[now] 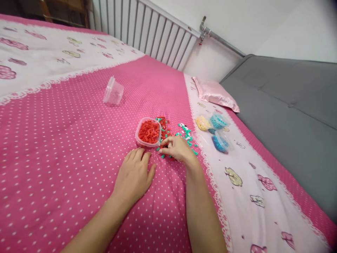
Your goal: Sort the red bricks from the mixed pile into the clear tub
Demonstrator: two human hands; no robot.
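Note:
A clear plastic tub full of small red pieces sits on the pink dotted bedspread, in front of my hands. My left hand lies flat on the cloth just below the tub, fingers stretched, holding nothing. Against the tub's right side is a loose pile of small red pieces mixed with green ones. My right hand reaches into this pile, its thumb and fingers bent toward each other; what they pinch is too small to make out. Beyond it lie scattered green and white pieces.
To the right stand tubs of yellow pieces, turquoise pieces and blue pieces. A clear tub lies tipped on its side farther back. A pink pillow rests by the grey headboard; a white radiator lines the wall.

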